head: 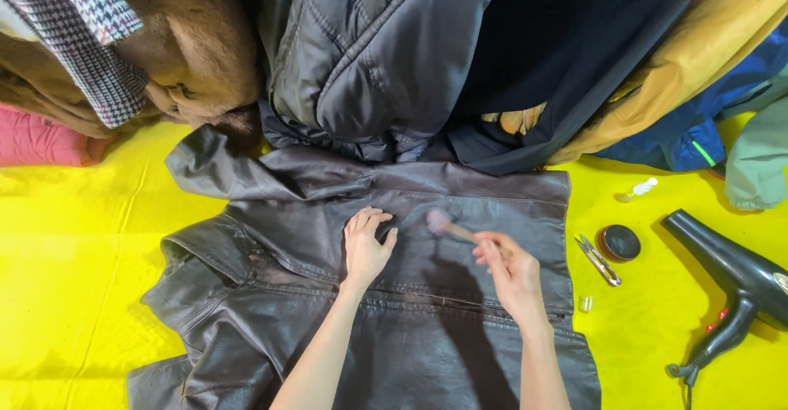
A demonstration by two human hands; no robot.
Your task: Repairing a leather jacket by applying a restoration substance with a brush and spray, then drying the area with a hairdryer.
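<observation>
Left hand [367, 247] pressed flat on dark brown leather jacket [427, 328], fingers spread and open, gripping nothing, palm resting on the upper back panel just below the collar seam. Right hand [507, 269] pinched shut around the wooden handle of a small brush [444, 224], bristled head blurred, lying against the leather just beside the left hand's fingertips. Both forearms laid over the jacket's lower half.

Jacket spread flat on yellow sheet [74, 279], one sleeve bunched at its far left corner, the other side ending in a straight edge.

Beside the jacket's right edge: small thread snips [598, 260], closest to the leather; round open tin of dark polish [620, 242] just past the snips; small clear cap [584, 303] below them, near the jacket's hem line. Further out from the jacket, small white bottle [639, 188] lying on its side, and black hair dryer [730, 283] with its cord, well apart from the leather.

Behind the jacket's top edge, heap of other coats [369, 57]: grey quilted, tan, checked, dark navy, mustard, blue.
</observation>
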